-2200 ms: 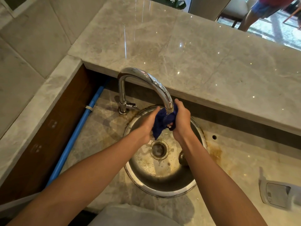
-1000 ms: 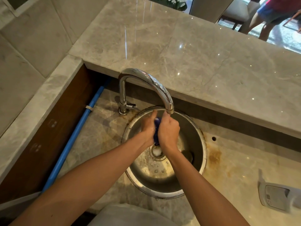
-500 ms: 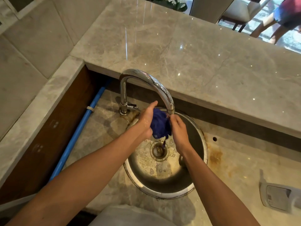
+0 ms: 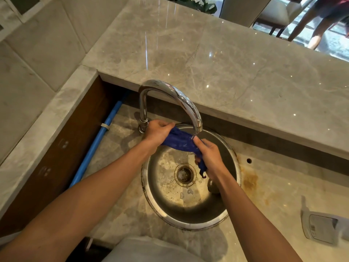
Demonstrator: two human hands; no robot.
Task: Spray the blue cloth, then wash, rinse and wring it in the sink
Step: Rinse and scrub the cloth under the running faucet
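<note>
Both grips closed on the blue cloth (image 4: pixel 179 141): left hand (image 4: pixel 157 132) pinches the upper-left end, right hand (image 4: pixel 208 155) fists the lower-right end, a tail hanging below it. Cloth is stretched between them directly under the tap (image 4: pixel 170 95) spout, over the sink (image 4: pixel 233 178) bowl (likely so runoff falls to the drain (image 4: pixel 184 173)). Long axis runs upper-left to lower-right, sloping down toward the right hand. Looks like rinsing; wringing probably not done. Stained table (image 4: pixel 273 186) around the sink.
</note>
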